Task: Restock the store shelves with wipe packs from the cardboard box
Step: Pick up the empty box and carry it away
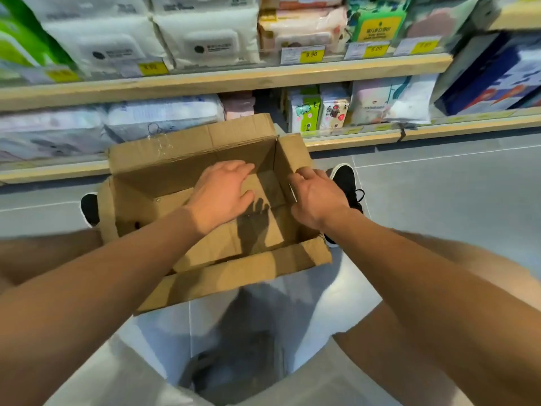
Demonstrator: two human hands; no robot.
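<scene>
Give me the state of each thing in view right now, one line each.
Cardboard box: on the floor, flaps open, no wipe packs visible inside.
Left hand: fingers spread and straight, over the box's inside, holding nothing.
Right hand: fingers curled over the box's right wall.
Upper shelf: stocked with packs.
Lower shelf: stocked with packs.

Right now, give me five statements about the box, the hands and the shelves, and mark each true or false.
1. The cardboard box stands open on the floor, flaps up. True.
2. Wipe packs fill the box. False: only its bare cardboard bottom shows, no packs.
3. The left hand reaches into the box with fingers spread and holds nothing. True.
4. The right hand holds a pack above the shelf. False: it grips the box's right wall.
5. Yellow price tags line the upper shelf edge. True.
</scene>
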